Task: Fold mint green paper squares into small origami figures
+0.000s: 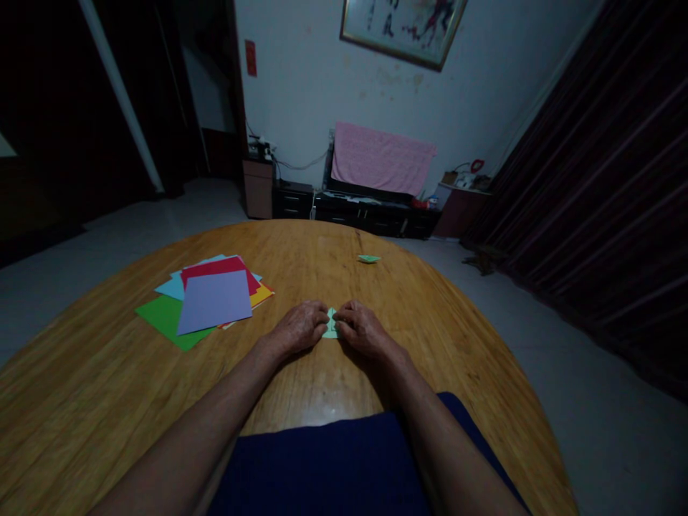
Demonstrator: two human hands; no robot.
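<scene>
A small piece of folded pale green paper [332,332] lies on the wooden table between my hands. My left hand [301,326] grips its left side with curled fingers. On the other side, my right hand [364,328] pinches the paper's right part between thumb and fingers. A crease or slit runs down the middle of the paper; its outer edges are hidden under my fingers. Farther back, to the right, sits a small folded green paper shape [369,259], apart from both hands.
Left on the round wooden table [301,258] lies a loose pile of coloured sheets, a purple sheet [216,301] on top and a green sheet [172,322] below. Beyond the table stand a low black cabinet [355,212] and a screen draped with a pink cloth [381,159].
</scene>
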